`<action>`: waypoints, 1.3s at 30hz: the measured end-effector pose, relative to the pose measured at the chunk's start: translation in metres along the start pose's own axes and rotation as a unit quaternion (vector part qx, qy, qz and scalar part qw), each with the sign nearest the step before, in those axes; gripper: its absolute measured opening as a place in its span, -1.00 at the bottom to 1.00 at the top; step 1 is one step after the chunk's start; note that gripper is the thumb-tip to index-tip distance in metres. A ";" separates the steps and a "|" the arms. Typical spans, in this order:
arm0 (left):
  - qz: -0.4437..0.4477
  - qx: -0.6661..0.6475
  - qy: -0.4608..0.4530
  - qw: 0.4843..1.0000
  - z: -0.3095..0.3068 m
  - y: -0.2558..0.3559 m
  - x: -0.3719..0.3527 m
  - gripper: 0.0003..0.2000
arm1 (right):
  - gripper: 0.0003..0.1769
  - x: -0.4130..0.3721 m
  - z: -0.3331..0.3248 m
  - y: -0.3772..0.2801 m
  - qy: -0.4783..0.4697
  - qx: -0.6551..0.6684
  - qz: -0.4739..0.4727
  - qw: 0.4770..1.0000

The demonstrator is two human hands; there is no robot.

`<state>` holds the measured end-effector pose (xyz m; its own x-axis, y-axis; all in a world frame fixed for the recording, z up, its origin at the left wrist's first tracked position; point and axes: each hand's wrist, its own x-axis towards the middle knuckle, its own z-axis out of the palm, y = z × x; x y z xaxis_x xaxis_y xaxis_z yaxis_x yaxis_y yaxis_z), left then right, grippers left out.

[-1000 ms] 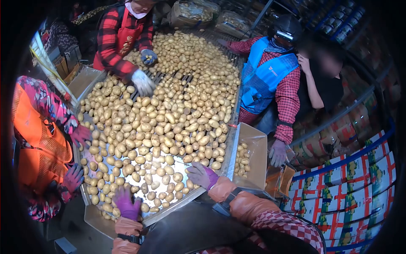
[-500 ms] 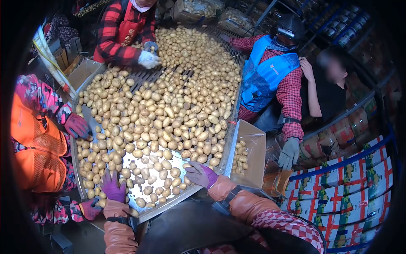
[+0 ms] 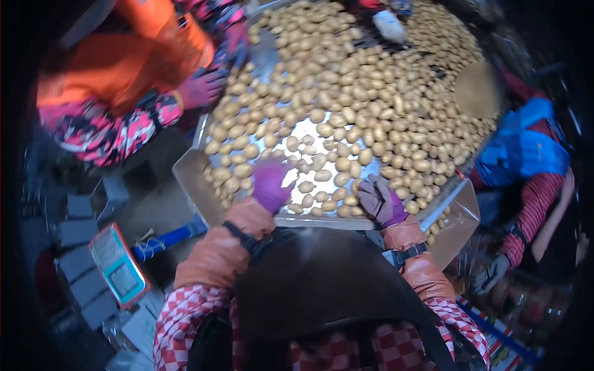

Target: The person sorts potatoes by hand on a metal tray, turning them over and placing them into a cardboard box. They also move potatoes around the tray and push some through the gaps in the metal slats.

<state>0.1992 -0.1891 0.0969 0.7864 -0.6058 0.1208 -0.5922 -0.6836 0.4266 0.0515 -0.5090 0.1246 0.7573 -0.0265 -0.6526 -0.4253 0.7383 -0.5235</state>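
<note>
While the left hand (image 3: pixel 272 185), blurred so that its grip cannot be determined, is positioned over the metal tray (image 3: pixel 328 224), the right hand (image 3: pixel 380 201) is at the near rim, fingers extended and slightly apart, beside loose potatoes (image 3: pixel 323 175) lying between and beyond both hands.

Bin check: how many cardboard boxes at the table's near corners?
2: left box outboard of the left hand; right box outboard of the right hand, potatoes inside. Others may be hidden below the table.
</note>
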 end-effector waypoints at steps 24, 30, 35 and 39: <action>-0.246 0.077 -0.006 0.966 -0.002 -0.059 0.080 -0.15 | -0.45 0.065 0.103 -0.021 -0.208 -0.399 0.216 0.867; -0.058 0.015 -0.016 0.998 -0.028 -0.042 -0.006 -0.36 | -0.53 0.110 0.086 -0.045 -0.191 -0.481 -0.136 0.845; -0.014 0.119 -0.024 0.993 -0.018 -0.027 -0.010 -0.49 | -0.54 0.129 0.115 -0.085 0.009 -0.425 -0.297 0.855; -0.120 0.055 -0.097 0.986 -0.051 -0.046 -0.008 -0.57 | -0.37 0.160 0.081 -0.090 0.034 -0.707 -0.435 0.556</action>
<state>0.2289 -0.1322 0.1218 0.8639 -0.4805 -0.1509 -0.4167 -0.8502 0.3217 0.2513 -0.5247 0.1113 0.9813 -0.0195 0.1913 0.0873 -0.8411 -0.5337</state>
